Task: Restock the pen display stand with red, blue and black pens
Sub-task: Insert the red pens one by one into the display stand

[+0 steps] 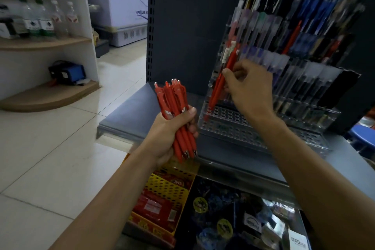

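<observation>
While your right hand (246, 85) pinches one red pen (220, 83) over the stand (263, 128), tip near a hole, your left hand (172, 134) grips the bundle (175, 111); tilt could miss the hole.

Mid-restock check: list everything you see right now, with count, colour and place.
Clear acrylic pen display stand: one, transparent, on grey metal shelf.
Red pen bundle: several, red, in left fist.
Single red pen: one, red, tip down at the stand's left end.
Displayed pens: many, blue, black, red, upper tiers.
Water bottles: about four, clear, left wooden shelf.
Yellow perforated box: one, below the shelf.
Left hand: gripping bundle.
Right hand: pinching single pen.
</observation>
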{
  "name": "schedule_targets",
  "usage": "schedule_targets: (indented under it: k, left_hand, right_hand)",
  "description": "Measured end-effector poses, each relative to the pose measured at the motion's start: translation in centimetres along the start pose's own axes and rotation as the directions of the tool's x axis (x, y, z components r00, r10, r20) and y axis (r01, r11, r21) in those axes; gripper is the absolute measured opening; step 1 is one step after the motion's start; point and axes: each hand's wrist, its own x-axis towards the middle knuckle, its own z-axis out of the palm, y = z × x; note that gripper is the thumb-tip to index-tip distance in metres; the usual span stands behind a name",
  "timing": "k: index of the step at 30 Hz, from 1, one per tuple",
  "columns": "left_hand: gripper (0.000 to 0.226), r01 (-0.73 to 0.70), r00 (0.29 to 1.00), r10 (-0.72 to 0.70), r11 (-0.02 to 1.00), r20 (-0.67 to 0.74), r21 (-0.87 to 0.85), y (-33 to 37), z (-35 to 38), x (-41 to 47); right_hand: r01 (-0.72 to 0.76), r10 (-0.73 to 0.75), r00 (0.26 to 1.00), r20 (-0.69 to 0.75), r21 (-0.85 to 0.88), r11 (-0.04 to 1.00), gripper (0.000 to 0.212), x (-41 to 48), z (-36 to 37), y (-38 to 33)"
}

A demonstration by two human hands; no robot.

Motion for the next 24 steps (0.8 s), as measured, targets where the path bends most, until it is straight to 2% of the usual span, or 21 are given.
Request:
schedule_targets:
  k: [5,8,12,19,24]
  left_hand:
    - [0.019,-0.004,1.0,0.004,1.0,-0.009,0.016,-0.1,-0.2,0.1]
    - [0.02,0.012,1.0,-0.01,0.999,-0.026,0.043,-0.1,-0.1,0.2]
    - [0.017,0.017,1.0,-0.016,0.997,-0.018,0.076,-0.3,0.3,0.5]
    - [0.019,-0.001,1.0,0.003,0.996,-0.021,0.086,-0.7,0.9,0.9]
    - [0.021,0.005,0.999,-0.002,0.997,-0.042,0.082,-0.9,1.4,1.3]
  right_hand:
    - [-0.047,0.047,0.999,0.028,-0.004,0.999,0.018,-0.2,0.4,0.1]
    - [-0.047,0.057,0.996,0.074,-0.133,0.99,0.017,-1.5,1.0,0.6]
    - [-0.068,0.074,0.997,0.018,-0.227,0.972,0.02,-2.8,1.6,0.9]
    - [-0.098,0.11,0.992,0.067,-0.152,0.984,0.019,-2.4,1.6,0.7]
    - [-0.099,0.116,0.99,0.076,-0.198,0.975,0.02,-2.5,1.5,0.3]
